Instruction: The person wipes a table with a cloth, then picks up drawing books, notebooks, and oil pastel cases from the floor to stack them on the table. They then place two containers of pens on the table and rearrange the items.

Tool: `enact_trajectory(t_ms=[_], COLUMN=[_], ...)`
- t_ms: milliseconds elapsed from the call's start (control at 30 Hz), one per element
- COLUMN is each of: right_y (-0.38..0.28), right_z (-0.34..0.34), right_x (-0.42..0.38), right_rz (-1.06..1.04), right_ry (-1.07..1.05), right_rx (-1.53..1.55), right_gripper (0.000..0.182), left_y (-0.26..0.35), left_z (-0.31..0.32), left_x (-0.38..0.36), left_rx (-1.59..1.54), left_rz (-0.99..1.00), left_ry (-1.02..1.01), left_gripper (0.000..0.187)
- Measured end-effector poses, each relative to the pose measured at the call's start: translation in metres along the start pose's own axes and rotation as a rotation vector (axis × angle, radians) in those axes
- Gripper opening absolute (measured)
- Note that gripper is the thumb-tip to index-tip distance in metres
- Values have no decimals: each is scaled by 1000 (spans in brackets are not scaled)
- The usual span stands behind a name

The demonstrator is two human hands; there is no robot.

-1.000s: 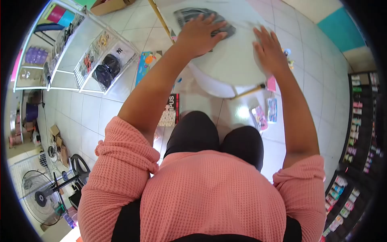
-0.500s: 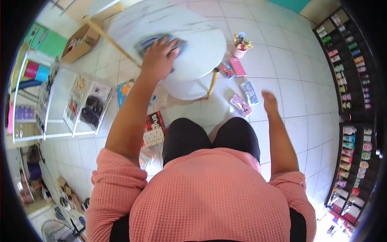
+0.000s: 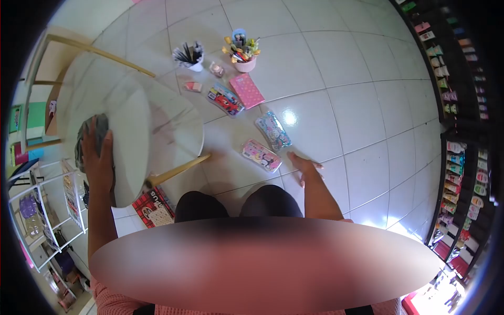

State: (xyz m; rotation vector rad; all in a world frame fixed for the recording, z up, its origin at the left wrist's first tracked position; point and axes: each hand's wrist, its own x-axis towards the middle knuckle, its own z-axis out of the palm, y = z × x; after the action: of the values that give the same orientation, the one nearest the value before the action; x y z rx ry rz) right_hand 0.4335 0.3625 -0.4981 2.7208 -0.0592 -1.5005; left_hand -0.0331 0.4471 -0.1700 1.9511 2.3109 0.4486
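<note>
1. Head view looks straight down, and the thing in play is a grey cloth [image 3: 88,137] lying on the far left part of a round white table [image 3: 152,121], close to its left edge.
2. The person's left hand [image 3: 100,157] lies flat on top of that cloth, fingers stretched out and pressing it onto the tabletop, not curled round it.
3. The right hand [image 3: 304,167] is well apart from the left one, over on the right side above the floor tiles, fingers loose and spread, holding nothing.
4. Nearest to that right hand is a pink pencil case [image 3: 261,155] lying on the floor just to its left, not touching it as far as the view shows.
5. A bit farther out sits a second patterned pencil case [image 3: 273,130], then a red and blue one [image 3: 226,100] and a pink notebook [image 3: 247,90] side by side.
6. At the far end of the floor stuff there's a pink cup of pens [image 3: 242,52] and, left of it, a white cup of dark pens [image 3: 190,55].
7. Under the near edge of the table a red box with white lettering [image 3: 153,206] lies on the tiles, next to a wooden table leg [image 3: 178,170].
8. Right edge of the view has dark shelves [image 3: 462,173] packed with small goods, and a white wire rack [image 3: 47,210] stands on the left.
</note>
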Motion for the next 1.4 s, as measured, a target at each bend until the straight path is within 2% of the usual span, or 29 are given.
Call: enact_trajectory(t_ms=[33,67,133,333,633,700,767,800,900,1000,1067,1167,1300,1400], right_y=[-9,-14,-20,-36,-37,-33,-31,-33,-26,-21,-12,-10,-7,-11], right_z=[2,1,-5,3,19,18,16,21,21,22,17,18,16,16], right_x=[-7,-19,-38,-23,-13,-9,-6,-4,1,6,8,13,22,24], right_rz=[95,110,126,123,145,154,165,170,161,168,163,155,119,163], right_ry=[49,44,107,90,40,50,51,52,64,68,75,85,125,122], right_rx=[-147,-170,-32,-113,-133,-125,-128,-132,-137,-149,-151,-137,-109,-176], right_gripper=[136,136,155,157,159,160,161,161,162,163,163,164,165,165], left_y=[10,15,27,32,14,15,22,16,4,-5,-2,9,27,44], left_z=[3,4,3,0,-3,-3,-12,-15,-13,-2,2,3,-2,-8], left_x=[4,6,3,4,-1,1,4,3,19,47,77,81,9,-24], left_rx=[-32,-59,-41,38,36,-24,-17,-2,-2,97,54,25,129,74], left_rz=[-20,-14,-55,-114,-28,12,397,460,457,134,34,-16,59,22], left_ry=[29,19,3,-8,-27,-37,-235,-304,-317,-183,-157,-149,-221,-263], left_gripper=[59,61,61,60,68,67,65,64,65,64,63,61,59,57])
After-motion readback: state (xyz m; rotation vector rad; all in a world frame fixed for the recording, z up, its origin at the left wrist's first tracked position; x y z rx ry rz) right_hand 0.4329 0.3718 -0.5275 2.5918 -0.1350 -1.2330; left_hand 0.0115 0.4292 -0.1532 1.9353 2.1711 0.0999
